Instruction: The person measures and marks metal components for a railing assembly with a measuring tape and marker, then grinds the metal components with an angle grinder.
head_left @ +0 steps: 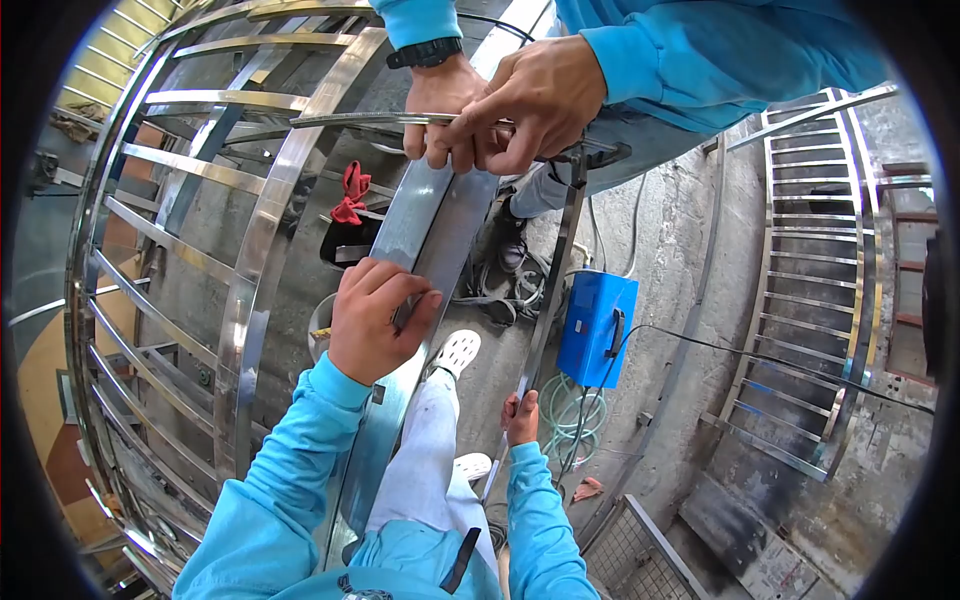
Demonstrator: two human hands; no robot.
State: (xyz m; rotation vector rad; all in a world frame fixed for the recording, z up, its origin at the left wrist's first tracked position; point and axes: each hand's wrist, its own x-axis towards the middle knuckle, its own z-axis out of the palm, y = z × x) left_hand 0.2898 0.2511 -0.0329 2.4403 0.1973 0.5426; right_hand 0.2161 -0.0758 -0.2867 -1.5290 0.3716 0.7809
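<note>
My left hand (383,318) is bent over a long, wide rectangular metal tube (405,225), its fingers curled against the upper face. What lies under the fingertips is hidden. Lower and to the right, my right hand (520,417) is wrapped around a slim square metal bar (550,295) that slants up toward a co-worker. Across the tube's far end, the co-worker's hands (535,105) grip a thin metal strip (370,118).
A large curved metal frame (240,270) stands at left. On the floor sit a blue box (598,325) with a black cable and a coiled greenish hose (572,420). Red gloves or cloth (350,195) hang on a dark container. A ladder-like frame (812,265) is at right.
</note>
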